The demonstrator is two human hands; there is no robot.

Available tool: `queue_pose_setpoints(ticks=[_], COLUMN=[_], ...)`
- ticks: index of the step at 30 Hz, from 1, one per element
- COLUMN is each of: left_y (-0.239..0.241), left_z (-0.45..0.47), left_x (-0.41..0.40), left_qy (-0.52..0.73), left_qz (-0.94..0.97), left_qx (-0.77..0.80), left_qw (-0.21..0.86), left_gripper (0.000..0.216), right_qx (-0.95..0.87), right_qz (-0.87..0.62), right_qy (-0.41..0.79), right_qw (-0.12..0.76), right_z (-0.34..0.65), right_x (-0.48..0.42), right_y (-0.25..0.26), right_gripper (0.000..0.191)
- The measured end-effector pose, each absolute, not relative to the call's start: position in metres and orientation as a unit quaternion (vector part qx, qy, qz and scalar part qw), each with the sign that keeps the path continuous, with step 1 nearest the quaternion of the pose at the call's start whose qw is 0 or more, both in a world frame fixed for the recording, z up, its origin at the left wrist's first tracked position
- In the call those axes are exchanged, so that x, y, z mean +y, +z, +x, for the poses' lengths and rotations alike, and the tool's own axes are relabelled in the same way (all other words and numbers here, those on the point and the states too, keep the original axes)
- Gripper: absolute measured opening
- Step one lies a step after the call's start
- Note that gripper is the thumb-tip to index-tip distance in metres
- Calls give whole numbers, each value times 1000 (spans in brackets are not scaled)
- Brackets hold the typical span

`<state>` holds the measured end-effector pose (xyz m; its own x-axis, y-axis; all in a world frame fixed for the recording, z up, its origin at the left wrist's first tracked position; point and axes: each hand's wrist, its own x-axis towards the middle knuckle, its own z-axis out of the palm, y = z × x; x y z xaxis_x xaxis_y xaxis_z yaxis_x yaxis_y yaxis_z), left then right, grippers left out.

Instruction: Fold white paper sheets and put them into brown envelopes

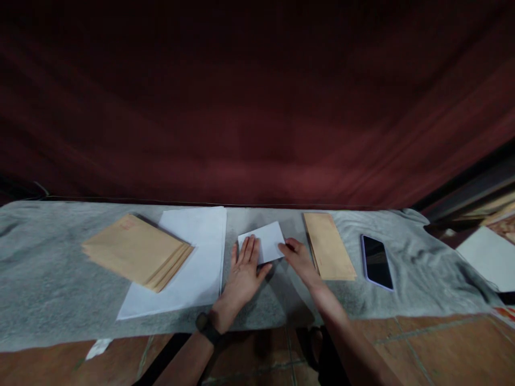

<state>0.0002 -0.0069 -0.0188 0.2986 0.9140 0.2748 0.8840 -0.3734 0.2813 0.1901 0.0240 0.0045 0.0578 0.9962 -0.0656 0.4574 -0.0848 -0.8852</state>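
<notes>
A small folded sheet of white paper point(270, 239) lies on the grey cloth, slightly askew, between my two hands. My left hand point(244, 268) rests flat over its left part, fingers stretched out. At its right edge, the thumb and fingers of my right hand point(296, 254) are pinched together on the paper. Left of my left hand are large white sheets point(189, 284), with a stack of brown envelopes point(137, 246) lying partly over them. Close to my right hand is a second, narrower pile of brown envelopes point(330, 247).
A phone point(377, 261) with a dark screen and pale purple case lies right of the narrow envelopes. The grey cloth point(44, 268) covers the long work surface. Behind it hangs a dark red curtain point(257, 128). A white flat object point(488, 254) is at the far right.
</notes>
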Motion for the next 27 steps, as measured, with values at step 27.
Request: queue_pose_setpoints(ticks=[27], left_y=[-12], left_z=[-31], left_x=[13], left_qy=[480], left_qz=[354], left_qx=[607], left_qw=[525], left_gripper=[42], right_qx=[-558], right_qz=[-652], right_qy=[369], right_qw=[356], right_z=[204], right_x=[21], right_y=[-17], right_gripper=[24])
